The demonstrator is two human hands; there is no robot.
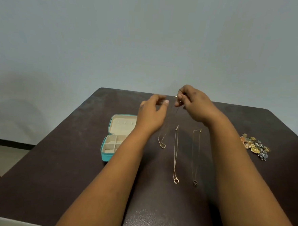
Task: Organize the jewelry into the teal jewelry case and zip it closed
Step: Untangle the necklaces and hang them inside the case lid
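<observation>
Head view: right hand [193, 101] pinches the top of one lifted chain [163, 142], which hangs down toward 7 o'clock, its pendant low over the table [52, 168]; left hand [153, 113] sits just beside at 9 o'clock, thumb and fingers loosely curled, whether touching the chain I cannot tell. Case [115, 137] lies open at 8 o'clock from the grip, nearer the left hand. Count: three chains, two flat [176, 153] with long axes 12-to-6; one brooch heap [255, 146] at 4 o'clock.
</observation>
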